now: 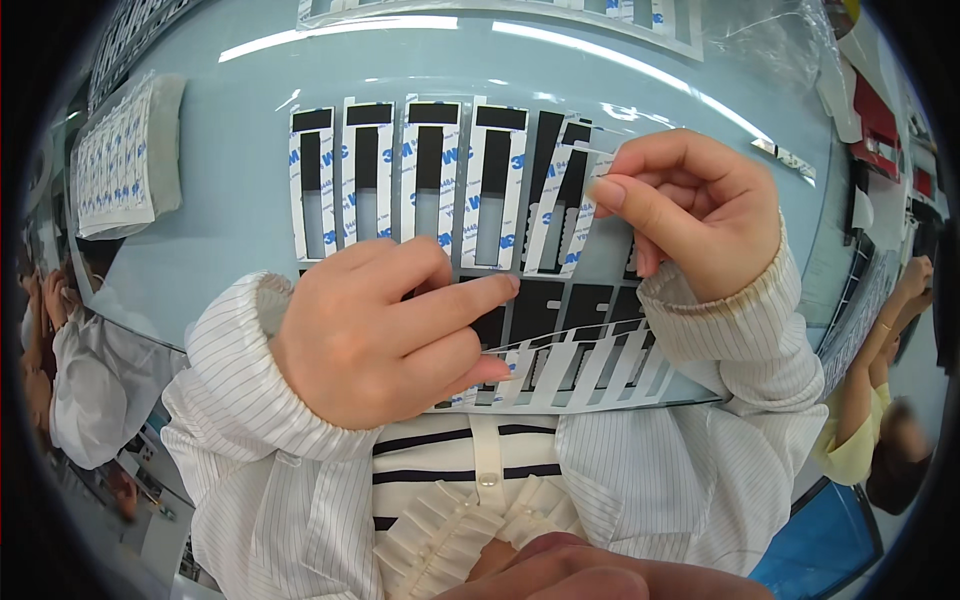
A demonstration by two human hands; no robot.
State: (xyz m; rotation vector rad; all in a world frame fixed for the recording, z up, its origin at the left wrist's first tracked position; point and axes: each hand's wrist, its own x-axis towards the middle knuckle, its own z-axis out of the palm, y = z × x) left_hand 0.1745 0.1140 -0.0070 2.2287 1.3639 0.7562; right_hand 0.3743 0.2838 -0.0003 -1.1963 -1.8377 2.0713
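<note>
My right hand [690,205] pinches the upper corner of a white-and-blue printed adhesive tape frame [555,215] between thumb and forefinger. That frame is tilted over a black-and-grey part beneath it. My left hand [385,335] has its index finger stretched out, the tip beside the lower end of the neighbouring adhesive frame [472,215]. Its thumb is apart from that finger, over a sheet of white strips [535,375] at the table's near edge. Further left, several similar frames [383,190] lie in a row over black parts, upright and side by side.
A stack of printed adhesive sheets [125,155] in clear wrapping lies at the table's left. Clear plastic film [770,50] and more sheets are at the far side. Co-workers stand on both sides; one with a yellow sleeve [850,440] is at right.
</note>
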